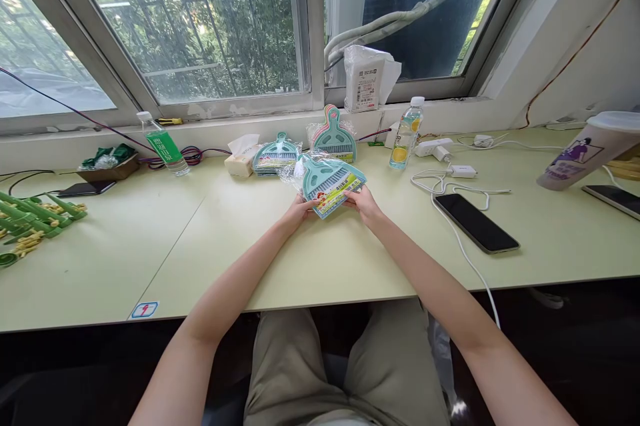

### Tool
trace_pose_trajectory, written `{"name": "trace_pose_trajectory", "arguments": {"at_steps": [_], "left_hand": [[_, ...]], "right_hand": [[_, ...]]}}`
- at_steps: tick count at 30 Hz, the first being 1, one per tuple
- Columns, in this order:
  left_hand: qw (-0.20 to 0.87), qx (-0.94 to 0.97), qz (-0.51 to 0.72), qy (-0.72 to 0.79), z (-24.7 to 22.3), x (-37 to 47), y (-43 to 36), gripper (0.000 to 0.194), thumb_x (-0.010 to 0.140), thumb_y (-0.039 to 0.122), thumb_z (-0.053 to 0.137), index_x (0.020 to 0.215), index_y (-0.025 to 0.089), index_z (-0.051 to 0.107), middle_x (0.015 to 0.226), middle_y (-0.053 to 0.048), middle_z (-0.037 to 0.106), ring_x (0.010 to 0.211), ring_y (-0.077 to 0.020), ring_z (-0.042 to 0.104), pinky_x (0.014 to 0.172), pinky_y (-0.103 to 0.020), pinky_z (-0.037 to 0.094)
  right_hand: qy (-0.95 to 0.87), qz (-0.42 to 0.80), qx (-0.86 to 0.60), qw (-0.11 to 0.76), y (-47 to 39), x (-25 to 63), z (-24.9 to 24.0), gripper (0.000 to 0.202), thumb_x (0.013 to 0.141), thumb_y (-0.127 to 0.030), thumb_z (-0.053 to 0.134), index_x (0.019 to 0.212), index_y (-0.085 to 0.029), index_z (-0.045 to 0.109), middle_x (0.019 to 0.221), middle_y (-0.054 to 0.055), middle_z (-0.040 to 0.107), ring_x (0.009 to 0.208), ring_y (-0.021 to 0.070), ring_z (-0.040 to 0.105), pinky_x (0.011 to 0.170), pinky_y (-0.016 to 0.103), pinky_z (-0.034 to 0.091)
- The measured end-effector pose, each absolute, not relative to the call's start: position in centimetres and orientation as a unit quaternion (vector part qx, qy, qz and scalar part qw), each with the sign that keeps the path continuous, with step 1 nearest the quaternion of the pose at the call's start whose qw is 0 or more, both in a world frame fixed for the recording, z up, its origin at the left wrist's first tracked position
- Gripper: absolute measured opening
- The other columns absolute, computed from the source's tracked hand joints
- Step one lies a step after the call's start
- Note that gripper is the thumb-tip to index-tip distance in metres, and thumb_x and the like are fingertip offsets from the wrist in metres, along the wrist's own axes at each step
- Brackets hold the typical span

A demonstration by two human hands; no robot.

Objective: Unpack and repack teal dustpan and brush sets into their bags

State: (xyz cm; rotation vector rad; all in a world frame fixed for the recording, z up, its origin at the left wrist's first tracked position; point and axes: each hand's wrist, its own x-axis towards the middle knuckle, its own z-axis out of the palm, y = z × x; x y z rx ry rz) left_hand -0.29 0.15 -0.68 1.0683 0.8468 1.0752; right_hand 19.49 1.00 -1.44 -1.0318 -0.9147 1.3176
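Note:
Both hands hold a packaged teal mini dustpan and brush set [327, 183] just above the table, its yellow and blue label facing me. My left hand [301, 207] grips its lower left edge, and my right hand [364, 203] pinches the right edge. Clear plastic wrap bunches at the upper left of the pack. Just behind it lies a pile of similar teal dustpan sets [278, 158]. A second pile of dustpan sets in several colours [334, 136] leans by the window sill.
A tissue pack [243, 158] and a green-labelled bottle [167, 149] stand to the left. On the right are a drink bottle [406, 136], white cables, a phone [477, 223] and a large cup [585, 153]. Green and yellow plastic pieces [35, 219] lie far left.

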Motion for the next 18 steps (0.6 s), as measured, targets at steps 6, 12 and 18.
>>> {"name": "trace_pose_trajectory", "arguments": {"at_steps": [6,12,18], "left_hand": [[0.638,0.461,0.481,0.385,-0.8,-0.1,0.3,0.055,0.064,0.011,0.076,0.113,0.018,0.052,0.105,-0.007,0.071,0.084,-0.0193,0.070,0.071,-0.031,0.060],[0.634,0.463,0.488,0.381,-1.2,-0.4,0.7,0.055,0.061,0.013,0.079,0.110,0.017,0.056,0.105,-0.008,0.072,0.086,-0.0207,0.070,0.081,-0.036,0.059],[0.637,0.476,0.467,0.386,-1.5,-0.3,1.2,0.059,0.071,0.049,0.075,0.120,0.021,0.057,0.115,-0.010,0.070,0.099,-0.0261,0.069,0.084,-0.039,0.058]], "right_hand": [[-0.366,0.578,-0.401,0.609,1.1,19.4,-1.6,0.025,0.074,-0.012,0.069,0.094,-0.023,0.058,0.099,0.000,0.072,0.096,0.0143,0.070,0.096,0.032,0.057],[-0.374,0.630,-0.311,0.605,0.7,18.6,-0.9,0.020,0.077,-0.012,0.067,0.092,-0.022,0.058,0.105,0.002,0.072,0.106,0.0166,0.068,0.099,0.032,0.055],[-0.342,0.619,-0.347,0.616,0.5,18.6,-0.8,0.023,0.075,-0.005,0.064,0.089,-0.021,0.058,0.097,0.002,0.074,0.097,0.0185,0.071,0.092,0.036,0.060]]}}
